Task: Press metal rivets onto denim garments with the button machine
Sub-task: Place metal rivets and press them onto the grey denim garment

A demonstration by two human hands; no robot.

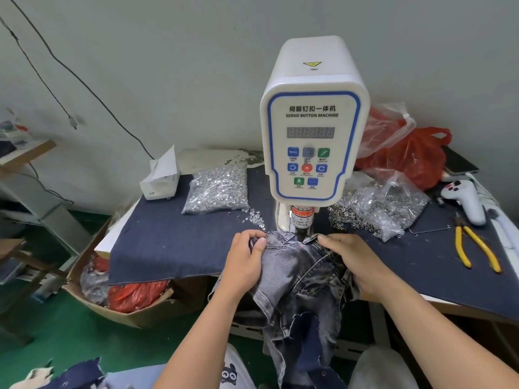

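A clear plastic bag of silver rivets [216,189] lies at ten o'clock of the white servo button machine [313,122]; a brown cardboard box [118,310] holds red bags. The left hand [243,261] pinches the faded grey denim garment [297,273] under the press; the right hand [355,261] presses it with fingers together. The garment's long axis runs twelve to six.

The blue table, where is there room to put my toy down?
Bare blue cloth lies left of the left hand, before the silver bag. Another patch sits between the right hand and pliers. Behind, bags crowd it.
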